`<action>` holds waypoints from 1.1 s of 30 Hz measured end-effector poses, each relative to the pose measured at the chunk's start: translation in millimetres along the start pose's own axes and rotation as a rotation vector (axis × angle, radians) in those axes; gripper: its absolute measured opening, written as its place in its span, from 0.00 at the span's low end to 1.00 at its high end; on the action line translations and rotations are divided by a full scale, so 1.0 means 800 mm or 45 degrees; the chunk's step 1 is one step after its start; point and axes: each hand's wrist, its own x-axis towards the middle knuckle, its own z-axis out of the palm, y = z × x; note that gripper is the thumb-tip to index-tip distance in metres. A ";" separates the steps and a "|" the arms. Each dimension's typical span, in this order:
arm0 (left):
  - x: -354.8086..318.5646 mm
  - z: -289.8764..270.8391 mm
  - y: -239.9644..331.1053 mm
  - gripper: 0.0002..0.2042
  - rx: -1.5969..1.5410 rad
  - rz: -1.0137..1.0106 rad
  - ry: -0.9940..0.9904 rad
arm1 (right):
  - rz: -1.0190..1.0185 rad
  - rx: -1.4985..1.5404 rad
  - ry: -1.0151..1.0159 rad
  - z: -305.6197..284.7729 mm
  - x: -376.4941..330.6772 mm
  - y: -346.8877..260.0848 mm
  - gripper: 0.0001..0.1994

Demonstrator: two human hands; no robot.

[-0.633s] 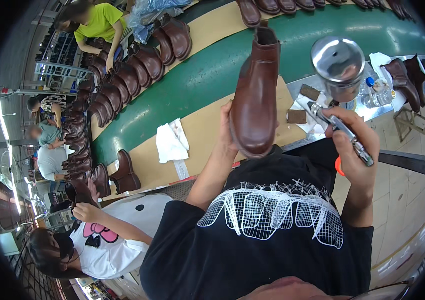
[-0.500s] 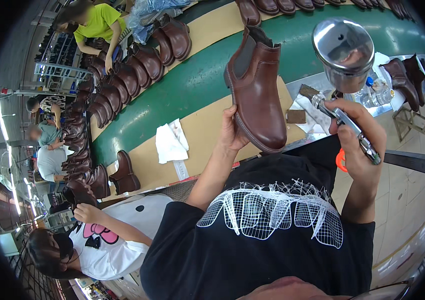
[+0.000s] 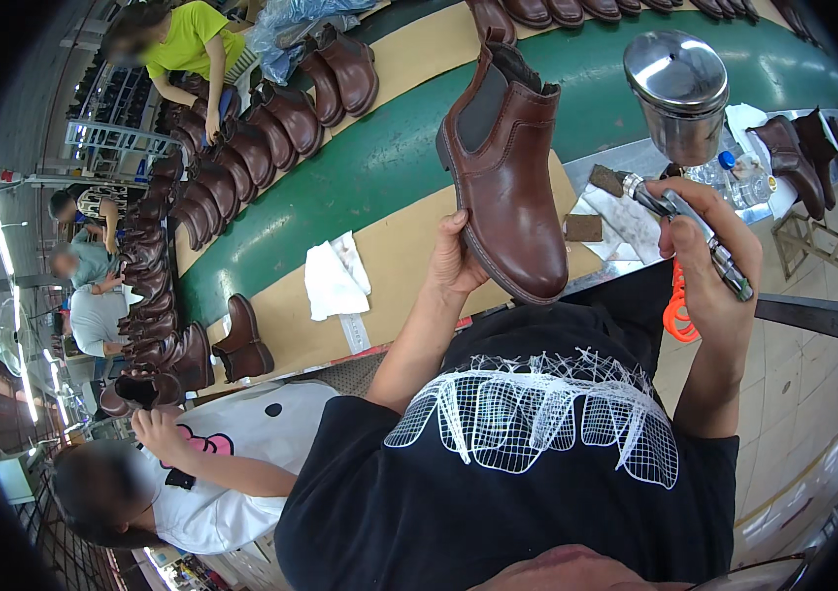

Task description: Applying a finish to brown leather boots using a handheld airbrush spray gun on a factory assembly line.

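A brown leather ankle boot [image 3: 512,182] with dark elastic side panels is held up by my left hand [image 3: 455,258], thumb along the sole edge. Its toe points toward me. In my right hand [image 3: 709,246] is a metal spray gun [image 3: 680,212], fingers wrapped round its body. A shiny lidded cup [image 3: 677,98] sits on top of the gun. The gun's nozzle end points left toward the boot, apart from it. Behind the right wrist hangs an orange coiled hose [image 3: 677,305].
Beyond the boot runs a green conveyor belt [image 3: 369,187] edged with cardboard, with rows of brown boots [image 3: 241,163]. A white cloth [image 3: 337,278] lies at left; a brown sponge block [image 3: 583,229] and clear bottle [image 3: 749,182] at right. A co-worker in white [image 3: 241,453] handles a boot close by.
My right hand has tilted the spray gun slightly, so its cup stands more upright and more orange hose shows. The boot has tipped a little. The co-worker's boot has shifted left.
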 end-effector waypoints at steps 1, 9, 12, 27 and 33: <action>0.000 -0.001 0.000 0.36 -0.012 0.012 -0.006 | 0.020 -0.014 0.016 -0.001 -0.001 0.002 0.11; 0.001 -0.005 -0.003 0.33 0.078 0.079 0.085 | -0.066 -0.018 0.027 -0.004 -0.005 0.003 0.13; 0.004 0.003 -0.002 0.32 0.172 0.178 0.099 | -0.082 -0.025 -0.020 0.000 -0.008 0.000 0.12; 0.017 0.013 -0.003 0.30 0.502 0.431 0.190 | -0.048 -0.119 -0.218 0.023 -0.009 -0.002 0.14; 0.030 0.003 0.003 0.31 0.451 0.454 0.278 | 0.025 0.051 -0.221 0.030 0.002 0.018 0.16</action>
